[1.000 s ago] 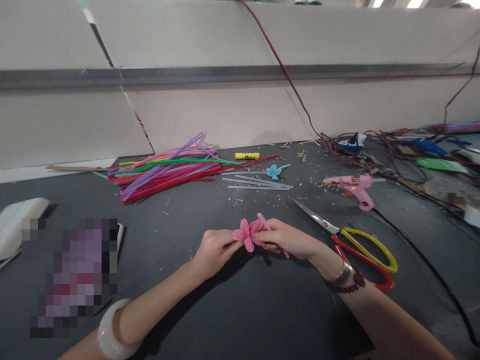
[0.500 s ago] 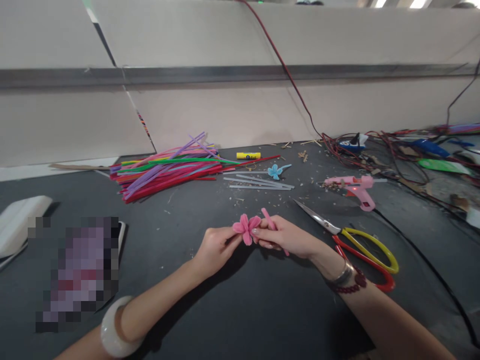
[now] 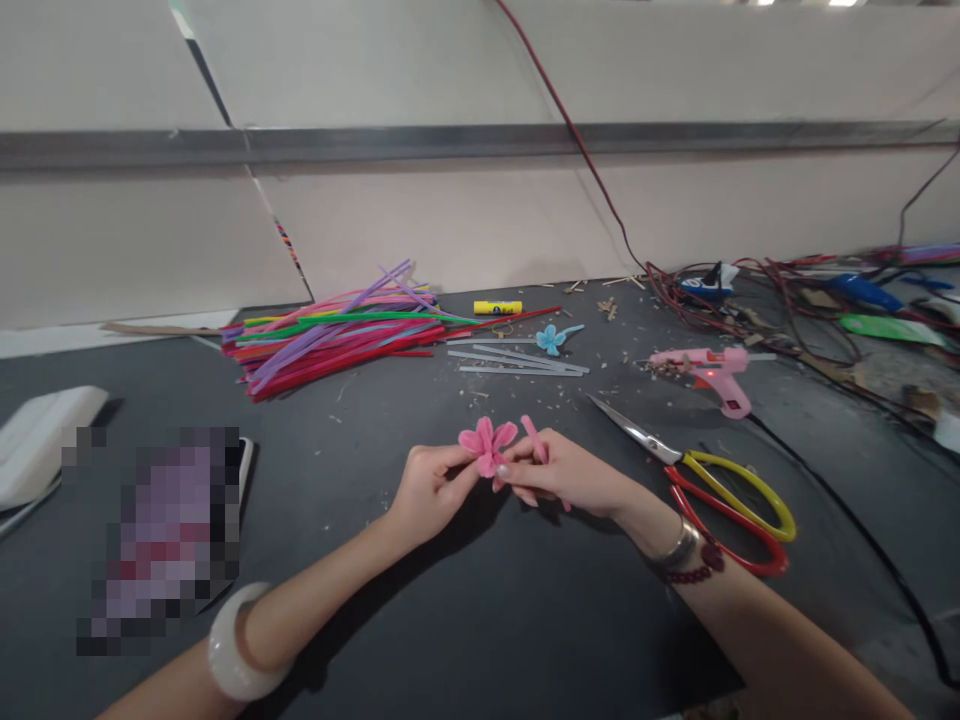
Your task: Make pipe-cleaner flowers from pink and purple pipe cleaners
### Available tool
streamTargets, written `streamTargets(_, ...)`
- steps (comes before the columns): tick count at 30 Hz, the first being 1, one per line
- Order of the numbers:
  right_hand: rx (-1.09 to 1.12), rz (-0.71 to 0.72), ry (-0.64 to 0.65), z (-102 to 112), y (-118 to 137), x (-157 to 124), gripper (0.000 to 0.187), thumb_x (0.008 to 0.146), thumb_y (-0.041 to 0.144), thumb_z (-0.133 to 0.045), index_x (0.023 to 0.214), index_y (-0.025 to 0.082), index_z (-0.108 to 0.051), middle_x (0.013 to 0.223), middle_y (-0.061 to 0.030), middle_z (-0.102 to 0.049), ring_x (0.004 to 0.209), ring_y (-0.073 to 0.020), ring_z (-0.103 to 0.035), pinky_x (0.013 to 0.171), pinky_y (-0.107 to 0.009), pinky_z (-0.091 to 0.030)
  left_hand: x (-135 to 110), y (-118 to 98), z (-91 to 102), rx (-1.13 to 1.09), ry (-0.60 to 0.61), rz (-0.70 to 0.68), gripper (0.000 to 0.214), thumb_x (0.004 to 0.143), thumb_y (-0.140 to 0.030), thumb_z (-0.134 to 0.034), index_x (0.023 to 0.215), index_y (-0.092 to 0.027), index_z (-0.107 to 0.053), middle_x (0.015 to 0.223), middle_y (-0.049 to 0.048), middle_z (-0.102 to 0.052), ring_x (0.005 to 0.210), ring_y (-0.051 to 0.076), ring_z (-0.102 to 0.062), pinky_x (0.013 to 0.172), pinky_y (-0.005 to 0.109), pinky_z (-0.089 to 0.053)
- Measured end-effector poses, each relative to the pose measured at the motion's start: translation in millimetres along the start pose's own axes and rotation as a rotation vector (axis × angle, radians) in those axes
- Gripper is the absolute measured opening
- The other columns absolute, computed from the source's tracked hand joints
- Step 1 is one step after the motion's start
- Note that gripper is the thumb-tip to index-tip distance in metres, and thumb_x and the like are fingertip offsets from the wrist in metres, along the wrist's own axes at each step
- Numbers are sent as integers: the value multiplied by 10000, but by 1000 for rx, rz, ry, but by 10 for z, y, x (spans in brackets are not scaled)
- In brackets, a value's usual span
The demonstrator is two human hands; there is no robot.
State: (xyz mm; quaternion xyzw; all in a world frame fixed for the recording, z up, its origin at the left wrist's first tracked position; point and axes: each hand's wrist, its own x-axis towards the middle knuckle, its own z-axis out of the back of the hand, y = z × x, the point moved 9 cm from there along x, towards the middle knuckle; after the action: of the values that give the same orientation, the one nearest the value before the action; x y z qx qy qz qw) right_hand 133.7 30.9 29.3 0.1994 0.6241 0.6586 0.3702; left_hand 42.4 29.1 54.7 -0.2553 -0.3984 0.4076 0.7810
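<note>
A pink pipe-cleaner flower (image 3: 487,440) with several looped petals is held up between my two hands above the dark table. My left hand (image 3: 435,492) pinches it from the left between thumb and fingers. From the other side my right hand (image 3: 559,472) grips its lower petals with thumb and forefinger. A pink pipe-cleaner length (image 3: 533,438) passes through the right hand, its upper end sticking out above the fingers and its lower end below. Where this length meets the flower is hidden by the fingers.
Scissors (image 3: 679,460) and a pink glue gun (image 3: 712,375) lie to the right. Behind are glue sticks (image 3: 525,365), a blue flower (image 3: 551,340), a yellow tube (image 3: 497,308) and a pile of coloured pipe cleaners (image 3: 337,335). A blurred-out phone-like object (image 3: 165,530) lies left.
The pink flower has turned and tilted so that its petals spread more toward the top. Both hands have shifted slightly left and up with it, still pinching it.
</note>
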Motion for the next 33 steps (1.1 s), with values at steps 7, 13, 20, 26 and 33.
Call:
streamTargets(7, -148, 139, -258, 343, 173, -69, 337, 835, 417, -465, 674, 144, -578, 541, 33, -478, 478, -63, -373, 477, -214, -271, -12, 61, -58, -17, 42, 48, 298, 807, -304, -514, 667, -101, -682, 454, -48, -392, 437, 54, -277, 424, 171, -242)
streamTargets(13, 27, 141, -167, 226, 75, -14, 250, 831, 375, -480, 773, 154, -582, 566, 36, -486, 464, -59, -355, 469, -210, -267, -31, 67, -135, -129, 114, 68, 299, 813, -298, -507, 679, -88, -672, 516, -21, -466, 485, 69, -355, 474, 172, -304)
streamTargets(20, 101, 134, -171, 251, 49, -2, 237, 811, 361, -519, 722, 149, -575, 564, 39, -509, 445, -44, -353, 430, -192, -259, -30, 47, -153, -173, 137, 75, 297, 808, -312, -515, 690, -98, -682, 534, -4, -532, 487, 77, -404, 480, 175, -327)
streamTargets(26, 218, 121, -207, 249, 10, 22, 142, 744, 282, -614, 718, 159, -547, 556, 60, -505, 413, -31, -354, 403, -177, -256, -31, 90, -142, -180, 121, 100, 304, 804, -317, -521, 654, -98, -669, 501, -18, -486, 463, 67, -359, 452, 176, -288)
streamTargets(33, 87, 125, -248, 303, 105, -41, 174, 773, 329, -574, 798, 158, -597, 621, 40, -513, 489, -45, -419, 455, -170, -344, -55, 8, -263, -247, 253, 100, 341, 809, -347, -510, 645, -94, -669, 497, -9, -503, 465, 71, -386, 456, 176, -298)
